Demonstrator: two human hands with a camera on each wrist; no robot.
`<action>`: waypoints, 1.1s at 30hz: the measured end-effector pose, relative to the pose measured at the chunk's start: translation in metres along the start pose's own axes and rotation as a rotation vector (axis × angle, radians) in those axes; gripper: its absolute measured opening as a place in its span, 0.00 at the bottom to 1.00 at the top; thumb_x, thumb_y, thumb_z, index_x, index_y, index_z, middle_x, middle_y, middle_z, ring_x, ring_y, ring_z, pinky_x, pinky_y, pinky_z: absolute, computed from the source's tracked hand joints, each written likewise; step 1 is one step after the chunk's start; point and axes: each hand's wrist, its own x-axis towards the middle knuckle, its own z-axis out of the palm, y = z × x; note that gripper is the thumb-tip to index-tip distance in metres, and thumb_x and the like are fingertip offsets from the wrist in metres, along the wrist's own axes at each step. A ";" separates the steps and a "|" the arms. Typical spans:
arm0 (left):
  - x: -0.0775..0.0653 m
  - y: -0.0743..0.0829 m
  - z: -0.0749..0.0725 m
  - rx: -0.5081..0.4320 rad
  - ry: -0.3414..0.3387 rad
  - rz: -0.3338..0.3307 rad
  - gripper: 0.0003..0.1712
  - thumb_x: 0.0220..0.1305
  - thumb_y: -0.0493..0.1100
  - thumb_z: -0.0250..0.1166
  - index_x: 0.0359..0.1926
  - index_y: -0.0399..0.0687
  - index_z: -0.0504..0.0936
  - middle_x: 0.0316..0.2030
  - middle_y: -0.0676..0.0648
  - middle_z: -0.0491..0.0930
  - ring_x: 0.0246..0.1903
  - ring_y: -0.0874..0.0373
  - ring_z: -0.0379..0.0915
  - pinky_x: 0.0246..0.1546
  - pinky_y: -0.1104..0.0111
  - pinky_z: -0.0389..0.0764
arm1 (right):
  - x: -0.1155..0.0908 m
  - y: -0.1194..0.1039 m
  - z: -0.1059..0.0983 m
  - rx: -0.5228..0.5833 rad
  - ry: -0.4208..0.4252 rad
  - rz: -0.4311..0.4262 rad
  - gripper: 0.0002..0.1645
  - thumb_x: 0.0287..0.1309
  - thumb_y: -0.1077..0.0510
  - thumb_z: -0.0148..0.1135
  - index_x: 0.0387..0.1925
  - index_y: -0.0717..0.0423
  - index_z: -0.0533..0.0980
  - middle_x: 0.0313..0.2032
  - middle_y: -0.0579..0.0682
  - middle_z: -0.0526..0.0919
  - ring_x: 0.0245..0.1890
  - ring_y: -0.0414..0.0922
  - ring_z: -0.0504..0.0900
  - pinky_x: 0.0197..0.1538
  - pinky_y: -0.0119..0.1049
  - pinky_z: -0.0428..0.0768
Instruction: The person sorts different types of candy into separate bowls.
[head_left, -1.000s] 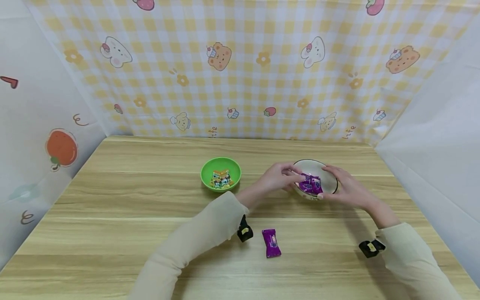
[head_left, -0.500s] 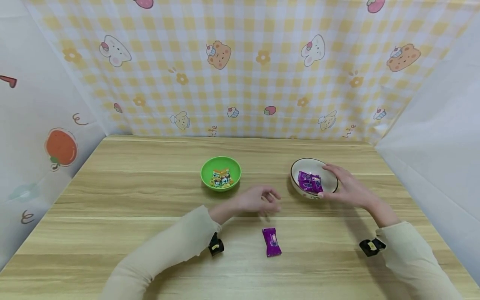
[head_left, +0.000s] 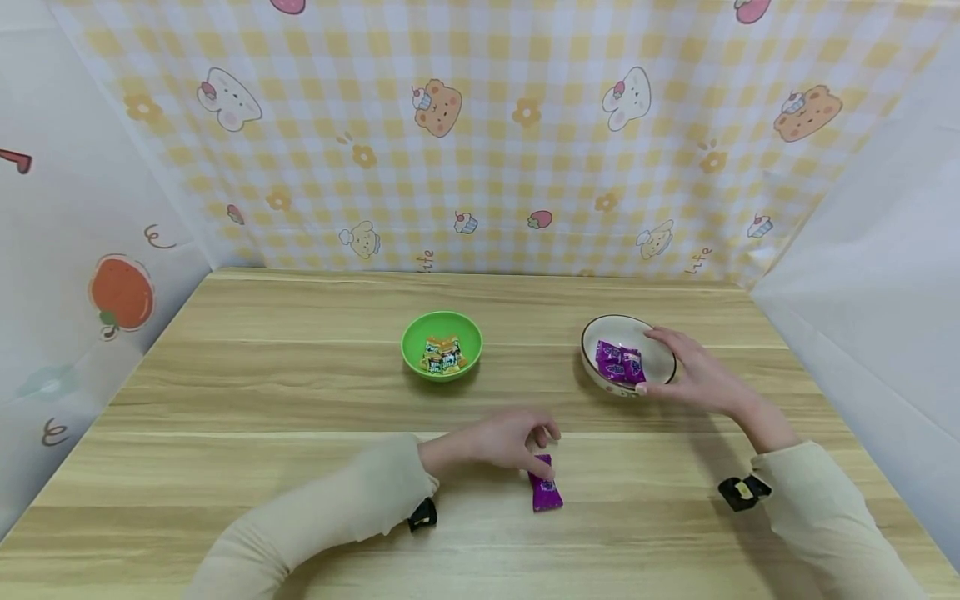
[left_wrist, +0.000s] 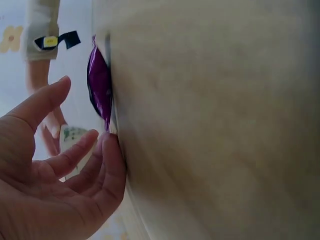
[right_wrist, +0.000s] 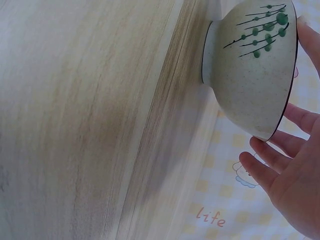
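A purple wrapped candy lies on the table. Over its far end is my left hand, thumb above the wrapper and fingers spread loosely beyond. In the left wrist view that candy shows side-on against the tabletop, fingertips right at its lower end and the thumb apart. My right hand holds a cream bowl with a dark rim, thumb at the near edge and fingers at the far edge. Several purple candies lie inside. The right wrist view shows green berry sprigs on the bowl.
A green bowl with several yellow-orange wrapped candies stands left of the cream bowl. A yellow checked cloth hangs behind the wooden table, and white sheets close off both sides.
My left hand has left the cream bowl and moved left and nearer to the loose purple candy. The right hand has stayed on the bowl.
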 end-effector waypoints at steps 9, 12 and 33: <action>-0.007 0.011 0.006 0.268 -0.033 0.049 0.18 0.44 0.47 0.71 0.36 0.48 0.75 0.29 0.56 0.66 0.31 0.67 0.61 0.31 0.79 0.63 | 0.000 -0.001 -0.001 -0.004 0.007 -0.005 0.50 0.39 0.45 0.70 0.59 0.65 0.59 0.59 0.67 0.57 0.57 0.64 0.55 0.54 0.60 0.56; -0.007 0.011 0.007 0.294 -0.030 0.053 0.14 0.43 0.47 0.71 0.28 0.50 0.76 0.27 0.58 0.65 0.28 0.68 0.60 0.28 0.80 0.62 | 0.000 -0.002 -0.001 -0.002 0.007 -0.006 0.50 0.39 0.45 0.70 0.59 0.65 0.59 0.59 0.67 0.57 0.57 0.64 0.55 0.54 0.60 0.56; -0.007 0.004 0.003 -0.057 0.031 0.017 0.10 0.47 0.38 0.68 0.23 0.46 0.72 0.18 0.55 0.70 0.15 0.67 0.67 0.18 0.77 0.71 | -0.001 -0.001 0.000 0.006 -0.011 0.016 0.50 0.40 0.44 0.69 0.60 0.64 0.58 0.60 0.66 0.55 0.58 0.64 0.53 0.54 0.60 0.55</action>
